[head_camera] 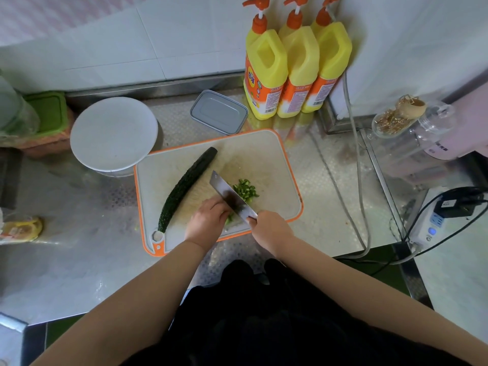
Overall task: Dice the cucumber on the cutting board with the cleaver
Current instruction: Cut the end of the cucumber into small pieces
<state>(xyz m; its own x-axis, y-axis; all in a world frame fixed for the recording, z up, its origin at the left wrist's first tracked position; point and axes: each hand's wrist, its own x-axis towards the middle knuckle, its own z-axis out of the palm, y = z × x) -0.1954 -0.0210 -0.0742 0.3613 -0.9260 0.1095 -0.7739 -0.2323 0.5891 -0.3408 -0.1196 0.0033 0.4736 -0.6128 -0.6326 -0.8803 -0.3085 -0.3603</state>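
On the steel counter (79,233) a white plate (113,133) sits just beside the orange-rimmed cutting board (264,159). A long dark cucumber (184,188) lies slantwise on the board's left half. The left hand (208,220) is curled down over a pale green cucumber piece (230,218), fingers bent against the cleaver (232,198). The blade stands on the board, with diced bits (245,190) heaped just right of it. The right hand (269,228) wraps the handle. Three yellow bottles (295,72) stand behind.
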